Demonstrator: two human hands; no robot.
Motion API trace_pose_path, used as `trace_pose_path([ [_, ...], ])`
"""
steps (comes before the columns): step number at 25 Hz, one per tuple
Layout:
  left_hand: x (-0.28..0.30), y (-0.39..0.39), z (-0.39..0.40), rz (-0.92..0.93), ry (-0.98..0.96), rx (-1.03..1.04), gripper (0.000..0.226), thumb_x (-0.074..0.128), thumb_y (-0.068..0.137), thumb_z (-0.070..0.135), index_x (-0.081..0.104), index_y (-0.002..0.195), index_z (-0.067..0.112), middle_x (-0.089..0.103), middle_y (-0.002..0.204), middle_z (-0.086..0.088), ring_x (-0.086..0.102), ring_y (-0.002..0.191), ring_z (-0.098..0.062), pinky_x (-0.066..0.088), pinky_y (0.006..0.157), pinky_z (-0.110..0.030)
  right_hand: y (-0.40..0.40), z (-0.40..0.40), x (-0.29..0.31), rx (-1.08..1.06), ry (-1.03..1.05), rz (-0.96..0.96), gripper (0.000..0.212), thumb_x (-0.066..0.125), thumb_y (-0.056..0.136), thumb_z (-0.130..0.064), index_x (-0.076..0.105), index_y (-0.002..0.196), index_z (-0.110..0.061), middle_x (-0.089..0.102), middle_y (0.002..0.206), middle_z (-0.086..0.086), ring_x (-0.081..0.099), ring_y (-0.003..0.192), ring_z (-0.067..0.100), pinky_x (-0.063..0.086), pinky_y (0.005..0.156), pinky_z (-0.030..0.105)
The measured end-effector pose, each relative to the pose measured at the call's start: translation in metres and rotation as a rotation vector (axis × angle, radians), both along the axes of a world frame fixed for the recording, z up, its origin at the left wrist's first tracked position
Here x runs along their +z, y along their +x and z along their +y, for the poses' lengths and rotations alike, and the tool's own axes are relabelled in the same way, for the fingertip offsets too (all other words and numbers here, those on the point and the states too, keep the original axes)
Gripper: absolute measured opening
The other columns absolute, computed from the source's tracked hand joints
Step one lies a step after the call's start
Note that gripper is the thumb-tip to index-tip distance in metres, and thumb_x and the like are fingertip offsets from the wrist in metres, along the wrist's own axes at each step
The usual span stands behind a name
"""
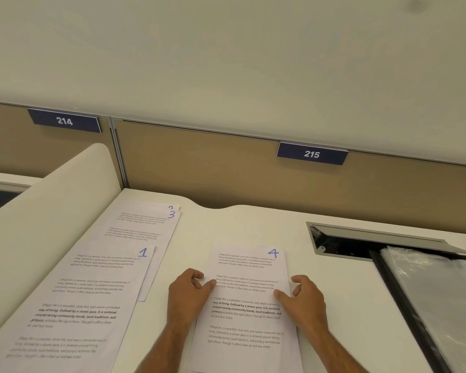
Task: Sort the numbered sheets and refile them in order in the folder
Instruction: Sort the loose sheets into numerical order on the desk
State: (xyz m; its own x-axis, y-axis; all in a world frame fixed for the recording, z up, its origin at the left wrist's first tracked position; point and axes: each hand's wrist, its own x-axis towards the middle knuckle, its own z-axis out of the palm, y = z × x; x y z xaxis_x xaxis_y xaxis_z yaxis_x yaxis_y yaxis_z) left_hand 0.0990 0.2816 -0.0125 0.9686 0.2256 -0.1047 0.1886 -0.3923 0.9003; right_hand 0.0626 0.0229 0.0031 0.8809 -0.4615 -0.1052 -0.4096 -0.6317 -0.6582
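1. Surface: I work at a white desk [320, 305]. A tan partition [199, 162] runs along its far edge and carries two blue signs, 214 [64, 121] and 215 [311, 154]. A pale wall rises above it, and a cream side divider [51, 211] borders the desk on my left.
2. Containers: a cable hatch [361, 243] is recessed in the desk at far right, lid raised, interior dark. The folder [436, 305], with black spine and clear glossy sleeve, lies open at the right edge; I cannot tell what it holds.
3. Sorted sheets: sheet 1 [92, 292] lies flat at left, overlapping sheet 3 [145, 224]. Another sheet beneath shows only its top corner.
4. Sheet 4 [249, 319] lies flat in front of me, long axis running away from me, numbered corner at far right.
5. Left hand [191, 292]: thumb on top, fingers curled at the sheet's left edge, pinching it.
6. Right hand [304, 297]: thumb on top, fingers curled at the right edge, pinching it.
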Motion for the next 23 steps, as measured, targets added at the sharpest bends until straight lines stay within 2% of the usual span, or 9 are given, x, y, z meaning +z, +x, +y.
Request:
trace_pose_path([
  [3, 0.009, 0.005, 0.016, -0.069, 0.053, -0.047, 0.017, 0.081, 0.081, 0.036, 0.067, 0.085, 0.027, 0.065, 0.069, 0.004, 0.057, 0.061, -0.003, 0.045, 0.062, -0.019, 0.013, 0.014, 0.014, 0.042, -0.095, -0.142, 0.047, 0.077, 0.081, -0.044, 0.059, 0.118, -0.022, 0.058, 0.102, -0.006, 0.06, 0.089, 0.013, 0.053, 0.074, 0.03],
  [6, 0.013, 0.028, 0.064, -0.24, 0.444, -0.068, 0.02, 0.071, 0.085, 0.049, 0.066, 0.093, 0.032, 0.063, 0.075, 0.014, 0.058, 0.069, -0.002, 0.045, 0.064, -0.024, 0.046, 0.047, 0.025, 0.225, -0.115, -0.264, 0.038, 0.075, 0.083, -0.043, 0.064, 0.114, -0.024, 0.056, 0.102, -0.012, 0.06, 0.096, 0.01, 0.054, 0.08, 0.028],
  [8, 0.008, 0.047, 0.104, -0.395, 0.714, -0.111, 0.044, 0.057, 0.084, 0.063, 0.069, 0.104, 0.026, 0.068, 0.089, 0.012, 0.065, 0.082, -0.015, 0.051, 0.07, -0.034, 0.075, 0.075, 0.027, 0.351, -0.133, -0.28, 0.039, 0.071, 0.086, -0.045, 0.063, 0.119, -0.024, 0.057, 0.111, -0.014, 0.056, 0.107, 0.009, 0.049, 0.091, 0.025],
  [10, 0.002, 0.062, 0.138, -0.321, 0.918, -0.19, 0.076, 0.039, 0.083, 0.076, 0.067, 0.122, 0.017, 0.07, 0.119, 0.001, 0.066, 0.108, -0.025, 0.052, 0.086, -0.046, 0.103, 0.105, 0.029, 0.48, -0.161, -0.265, 0.046, 0.066, 0.09, -0.047, 0.059, 0.128, -0.023, 0.057, 0.126, -0.011, 0.05, 0.12, 0.01, 0.041, 0.1, 0.024],
  [11, -0.002, 0.066, 0.151, -0.211, 0.975, -0.232, 0.088, 0.031, 0.084, 0.081, 0.06, 0.136, 0.016, 0.06, 0.139, -0.002, 0.057, 0.126, -0.026, 0.045, 0.1, -0.05, 0.118, 0.122, 0.029, 0.545, -0.175, -0.245, 0.051, 0.063, 0.091, -0.048, 0.055, 0.134, -0.021, 0.055, 0.134, -0.009, 0.046, 0.126, 0.012, 0.039, 0.104, 0.025],
  [13, -0.011, 0.069, 0.169, -0.076, 1.019, -0.298, 0.105, 0.012, 0.08, 0.09, 0.021, 0.158, 0.021, 0.015, 0.165, 0.003, 0.016, 0.152, -0.016, 0.013, 0.121, -0.05, 0.145, 0.153, 0.028, 0.66, -0.224, -0.188, 0.063, 0.058, 0.094, -0.052, 0.045, 0.145, -0.019, 0.045, 0.148, -0.005, 0.038, 0.137, 0.016, 0.032, 0.113, 0.029],
  [14, -0.018, 0.07, 0.174, -0.053, 0.998, -0.315, 0.107, 0.003, 0.076, 0.094, 0.002, 0.159, 0.025, -0.006, 0.164, 0.009, -0.004, 0.152, -0.011, -0.002, 0.122, -0.047, 0.158, 0.168, 0.026, 0.71, -0.26, -0.157, 0.069, 0.056, 0.094, -0.054, 0.039, 0.15, -0.018, 0.039, 0.154, -0.003, 0.033, 0.142, 0.018, 0.028, 0.116, 0.031],
  [16, -0.025, 0.071, 0.178, -0.037, 0.939, -0.303, 0.109, -0.005, 0.07, 0.097, -0.012, 0.155, 0.03, -0.021, 0.16, 0.014, -0.018, 0.147, -0.005, -0.014, 0.121, -0.044, 0.186, 0.193, 0.022, 0.785, -0.329, -0.096, 0.08, 0.054, 0.094, -0.058, 0.027, 0.156, -0.015, 0.027, 0.162, 0.002, 0.022, 0.149, 0.021, 0.021, 0.121, 0.034],
  [23, -0.037, 0.075, 0.18, -0.102, 0.976, -0.299, 0.094, 0.025, 0.085, 0.089, 0.026, 0.157, 0.028, 0.02, 0.164, 0.006, 0.018, 0.151, -0.015, 0.001, 0.117, -0.046, 0.248, 0.23, -0.007, 0.786, -0.447, 0.076, 0.116, 0.041, 0.077, -0.088, 0.002, 0.16, -0.017, -0.012, 0.167, 0.01, -0.013, 0.154, 0.027, -0.003, 0.125, 0.047],
])
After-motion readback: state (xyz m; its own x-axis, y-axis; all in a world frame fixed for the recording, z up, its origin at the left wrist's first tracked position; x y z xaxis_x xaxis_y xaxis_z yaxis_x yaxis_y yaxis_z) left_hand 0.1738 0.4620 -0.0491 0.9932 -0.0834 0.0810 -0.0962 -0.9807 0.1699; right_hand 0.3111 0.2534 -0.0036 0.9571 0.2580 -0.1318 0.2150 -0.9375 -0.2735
